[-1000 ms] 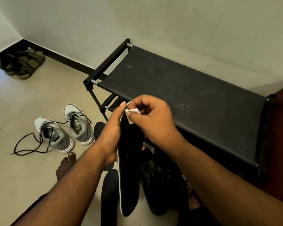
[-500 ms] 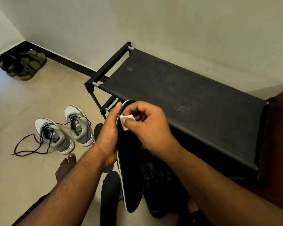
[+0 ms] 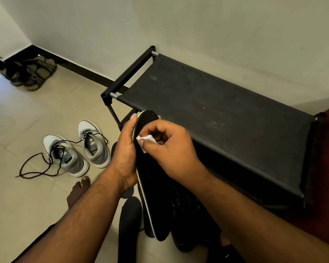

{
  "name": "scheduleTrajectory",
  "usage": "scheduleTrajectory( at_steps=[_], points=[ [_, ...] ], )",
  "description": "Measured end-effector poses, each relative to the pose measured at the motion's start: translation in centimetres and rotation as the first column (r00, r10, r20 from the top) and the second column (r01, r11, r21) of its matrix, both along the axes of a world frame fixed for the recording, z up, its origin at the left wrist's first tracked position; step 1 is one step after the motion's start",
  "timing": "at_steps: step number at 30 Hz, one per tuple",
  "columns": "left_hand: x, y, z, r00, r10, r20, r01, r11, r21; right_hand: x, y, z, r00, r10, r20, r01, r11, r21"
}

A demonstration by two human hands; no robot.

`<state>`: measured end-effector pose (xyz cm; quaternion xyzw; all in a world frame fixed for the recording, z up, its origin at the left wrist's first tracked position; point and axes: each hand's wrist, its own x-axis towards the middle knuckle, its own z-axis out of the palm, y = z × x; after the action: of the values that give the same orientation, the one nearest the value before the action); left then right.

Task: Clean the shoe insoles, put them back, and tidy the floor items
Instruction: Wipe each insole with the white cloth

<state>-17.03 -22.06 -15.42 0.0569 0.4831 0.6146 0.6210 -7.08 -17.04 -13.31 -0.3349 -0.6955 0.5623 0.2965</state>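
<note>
Black insole [image 3: 150,186] held up lengthwise in front of the shoe rack [image 3: 217,103], toe end up. Left hand [image 3: 124,154] grips its left edge, fingers curled behind. Right hand [image 3: 169,149] pinches a small white wipe [image 3: 146,139] against the upper surface. Step in hand, as judged: wiping the insole; lower part likely not yet reached. Next move calls for drawing the wipe down toward the heel with steady support behind. Grey sneakers [image 3: 76,150] stand on the floor [image 3: 27,196] to the left, laces loose.
</note>
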Motion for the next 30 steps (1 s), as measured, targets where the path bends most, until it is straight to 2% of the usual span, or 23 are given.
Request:
scheduleTrajectory(
  at_steps=[2, 6, 9, 16, 23, 26, 30],
  points=[
    [0.0, 0.1, 0.2, 1.000, 0.006, 0.012, -0.006, 1.000, 0.021, 0.0, 0.2, 0.0, 1.000, 0.005, 0.008, -0.005, 1.000, 0.018],
    [0.2, 0.2, 0.2, 0.997, -0.067, -0.047, 0.069, 0.997, 0.043, 0.7, 2.6, -0.7, 0.981, -0.187, 0.061, 0.189, 0.981, -0.035],
    [0.3, 0.2, 0.1, 0.995, -0.079, -0.055, 0.082, 0.995, 0.059, 0.8, 3.0, -0.8, 0.970, -0.233, 0.068, 0.236, 0.971, -0.035],
    [-0.2, 0.1, 0.0, 0.998, 0.050, 0.047, -0.053, 0.997, 0.064, -0.2, -0.5, -0.1, 0.997, 0.066, 0.035, -0.069, 0.994, 0.087],
    [0.0, 0.5, -0.1, 0.999, 0.004, 0.033, -0.008, 0.993, 0.116, 0.8, 3.2, -1.1, 0.981, -0.160, 0.111, 0.156, 0.987, 0.043],
    [-0.1, 0.5, -0.1, 0.997, 0.058, 0.040, -0.062, 0.992, 0.110, 0.3, 1.9, -0.8, 0.992, -0.092, 0.087, 0.089, 0.995, 0.033],
    [-0.3, 0.2, -0.3, 0.992, 0.121, 0.022, -0.123, 0.987, 0.101, -0.4, -0.3, -0.1, 0.991, 0.124, 0.045, -0.127, 0.989, 0.079]
  ],
)
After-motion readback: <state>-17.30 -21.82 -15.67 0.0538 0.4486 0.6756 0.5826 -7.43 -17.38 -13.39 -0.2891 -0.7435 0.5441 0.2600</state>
